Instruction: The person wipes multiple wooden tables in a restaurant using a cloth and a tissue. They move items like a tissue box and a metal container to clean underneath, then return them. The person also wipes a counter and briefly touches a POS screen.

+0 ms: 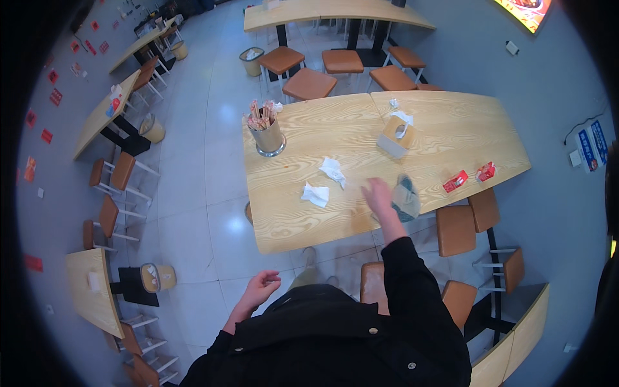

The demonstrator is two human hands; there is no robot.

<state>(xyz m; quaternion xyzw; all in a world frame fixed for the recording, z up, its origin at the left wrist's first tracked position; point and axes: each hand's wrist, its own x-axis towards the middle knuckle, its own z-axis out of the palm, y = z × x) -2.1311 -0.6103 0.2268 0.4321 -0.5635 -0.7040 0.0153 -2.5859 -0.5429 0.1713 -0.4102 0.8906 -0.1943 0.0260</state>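
My right hand (378, 196) reaches over the wooden table (300, 227), fingers spread and nothing seen in them. Just right of it lies a crumpled grey-green cloth (405, 197) near the table's front edge. Two crumpled white tissues, one nearer (316, 194) and one farther (333, 171), lie left of that hand. My left hand (261, 289) hangs by my waist, away from the table, its fingers loosely bent and holding nothing. Two small red cartons, the left one (455, 181) and the right one (485, 171), lie at the right of the table.
A metal canister of wrapped chopsticks (269, 138) stands at the table's far left corner. A tissue box (395, 138) sits farther back, with crumpled tissue behind it. Brown stools (456, 231) stand along the near right side. A waste bin (158, 278) is on the floor at left.
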